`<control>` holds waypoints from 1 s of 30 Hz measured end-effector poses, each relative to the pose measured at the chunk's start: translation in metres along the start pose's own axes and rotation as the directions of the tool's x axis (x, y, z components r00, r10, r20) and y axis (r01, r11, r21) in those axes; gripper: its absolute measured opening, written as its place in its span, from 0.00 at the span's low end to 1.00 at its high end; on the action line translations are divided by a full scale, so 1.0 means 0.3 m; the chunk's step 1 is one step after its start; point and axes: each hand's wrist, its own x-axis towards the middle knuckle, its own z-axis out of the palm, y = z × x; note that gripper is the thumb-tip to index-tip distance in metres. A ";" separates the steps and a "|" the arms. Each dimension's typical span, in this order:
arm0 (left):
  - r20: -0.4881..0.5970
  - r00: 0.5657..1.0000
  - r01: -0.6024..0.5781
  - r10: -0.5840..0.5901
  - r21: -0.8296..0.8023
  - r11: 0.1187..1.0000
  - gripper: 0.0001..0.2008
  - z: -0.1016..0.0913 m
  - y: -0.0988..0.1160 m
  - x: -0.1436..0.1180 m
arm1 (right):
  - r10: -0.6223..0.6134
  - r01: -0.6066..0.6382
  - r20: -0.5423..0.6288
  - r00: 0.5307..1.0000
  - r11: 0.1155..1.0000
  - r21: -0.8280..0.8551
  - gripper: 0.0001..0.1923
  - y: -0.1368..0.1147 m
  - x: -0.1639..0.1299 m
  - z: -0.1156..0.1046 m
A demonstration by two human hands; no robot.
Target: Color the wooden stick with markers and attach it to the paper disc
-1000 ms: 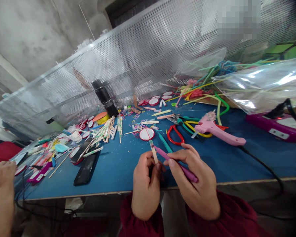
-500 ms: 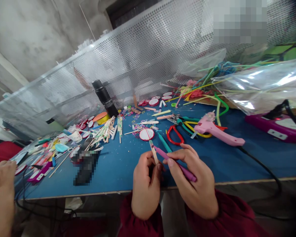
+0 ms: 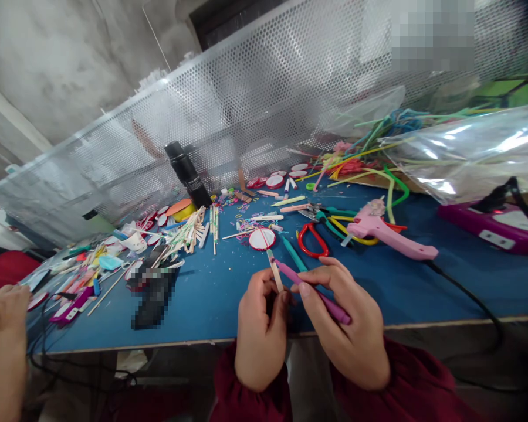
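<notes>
Between thumb and fingers, my left hand (image 3: 261, 331) pinches a pale wooden stick (image 3: 276, 271) with a greenish upper end. My right hand (image 3: 347, 322) holds a purple marker pen (image 3: 313, 292) slantwise, its tip at the stick near the coloured end. Whether the tip presses on the wood, I cannot tell. Just past the hands lie a teal pen (image 3: 294, 253) and a round white disc with a red rim (image 3: 262, 238). The lower end of the stick is hidden in my left fingers.
Right of my hands lie a pink glue gun (image 3: 389, 231), red-handled scissors (image 3: 312, 240) and a purple power strip (image 3: 488, 225). Wooden sticks (image 3: 189, 231) are heaped left of centre. A perforated metal screen (image 3: 255, 111) borders the table's back. Another person's hand (image 3: 4, 310) is far left.
</notes>
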 end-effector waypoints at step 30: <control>-0.002 0.999 -0.039 0.039 0.022 0.999 0.13 0.002 0.008 0.006 | 0.043 -0.043 0.013 0.999 0.999 0.029 0.03 0.005 0.004 0.000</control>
